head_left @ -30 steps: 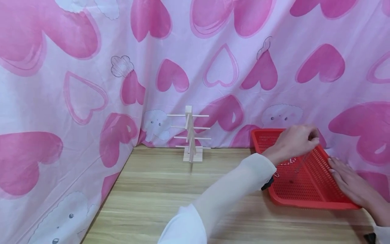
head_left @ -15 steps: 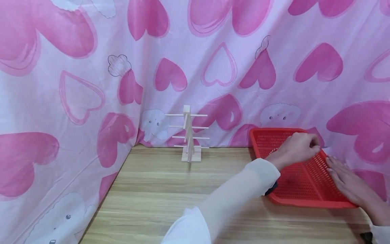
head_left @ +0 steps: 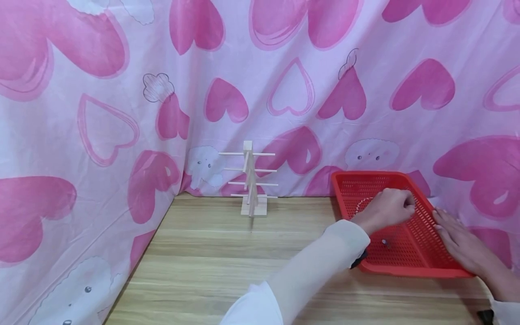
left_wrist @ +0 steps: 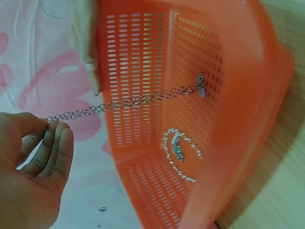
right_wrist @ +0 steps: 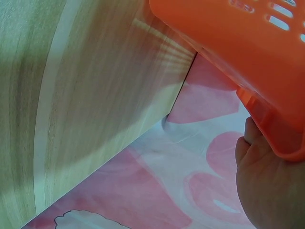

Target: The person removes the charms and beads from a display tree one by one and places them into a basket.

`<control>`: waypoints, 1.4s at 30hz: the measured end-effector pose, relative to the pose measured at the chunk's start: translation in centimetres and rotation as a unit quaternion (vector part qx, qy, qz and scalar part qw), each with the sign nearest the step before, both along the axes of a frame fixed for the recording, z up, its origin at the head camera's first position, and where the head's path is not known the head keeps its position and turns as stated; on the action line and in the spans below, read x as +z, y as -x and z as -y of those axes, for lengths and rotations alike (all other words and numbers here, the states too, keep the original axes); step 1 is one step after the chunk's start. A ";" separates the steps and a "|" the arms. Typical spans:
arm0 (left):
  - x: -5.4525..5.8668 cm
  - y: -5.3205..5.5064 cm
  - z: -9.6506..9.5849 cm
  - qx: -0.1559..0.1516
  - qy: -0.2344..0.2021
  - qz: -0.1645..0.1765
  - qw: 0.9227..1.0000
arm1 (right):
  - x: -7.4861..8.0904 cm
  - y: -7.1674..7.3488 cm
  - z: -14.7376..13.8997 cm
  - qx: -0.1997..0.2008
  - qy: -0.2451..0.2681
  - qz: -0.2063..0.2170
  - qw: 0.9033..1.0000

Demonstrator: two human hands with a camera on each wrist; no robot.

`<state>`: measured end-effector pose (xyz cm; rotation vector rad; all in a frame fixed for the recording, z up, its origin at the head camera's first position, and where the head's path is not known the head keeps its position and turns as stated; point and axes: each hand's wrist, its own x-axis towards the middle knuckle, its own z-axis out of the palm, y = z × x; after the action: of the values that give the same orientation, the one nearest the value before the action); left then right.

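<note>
My left hand (head_left: 390, 208) is over the red plastic basket (head_left: 414, 272), pinching a metal chain necklace (left_wrist: 128, 102) between thumb and fingertips. The doubled chain hangs down into the basket, with a small pendant (left_wrist: 200, 88) at its lower end. Inside the basket lies a loop of pale beads (left_wrist: 167, 148) with a dark, coiled-looking piece (left_wrist: 177, 147) at it; in the head view my left hand and wrist partly cover this loop. My right hand (head_left: 463, 239) rests with extended fingers along the basket's right rim.
A wooden stand (head_left: 251, 180) with several crosswise pegs is at the back of the wood-grain table (head_left: 211, 271), left of the basket. A pink heart-patterned cloth (head_left: 280, 36) hangs behind the table and on its left side.
My left hand has shifted slightly down and to the left over the basket. The pendant now shows clearly below it, and more of the bead loop is visible. The right hand stays on the rim.
</note>
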<state>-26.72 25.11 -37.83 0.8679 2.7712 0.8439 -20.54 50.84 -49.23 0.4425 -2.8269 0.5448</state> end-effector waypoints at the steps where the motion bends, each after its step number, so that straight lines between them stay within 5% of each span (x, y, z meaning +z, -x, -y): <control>1: -0.2 0.0 0.0 0.003 0.000 0.005 1.000 | 0.0 0.0 0.0 -0.001 0.002 0.003 1.000; 11: -2.8 0.0 0.5 0.021 0.001 0.045 0.999 | 0.2 0.0 0.2 0.001 -0.009 -0.012 1.000; 23: -5.6 -0.4 1.1 -0.008 0.035 0.013 0.999 | 0.0 0.1 -0.1 0.012 -0.013 -0.044 0.999; 28: -6.3 -0.7 1.2 -0.010 0.035 0.040 0.999 | 0.1 0.0 -0.1 0.014 -0.010 -0.053 0.998; 34: -6.8 -0.9 1.3 -0.021 0.052 0.061 0.997 | 0.2 -0.2 0.1 -0.008 -0.002 -0.011 1.000; 42: -7.3 -0.8 1.2 -0.024 0.107 0.032 0.993 | 0.2 -0.2 0.2 -0.017 0.002 0.001 1.000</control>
<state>-25.96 23.93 -45.10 0.8503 2.7098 0.5437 -20.38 50.65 -49.06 0.3931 -2.8284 0.5452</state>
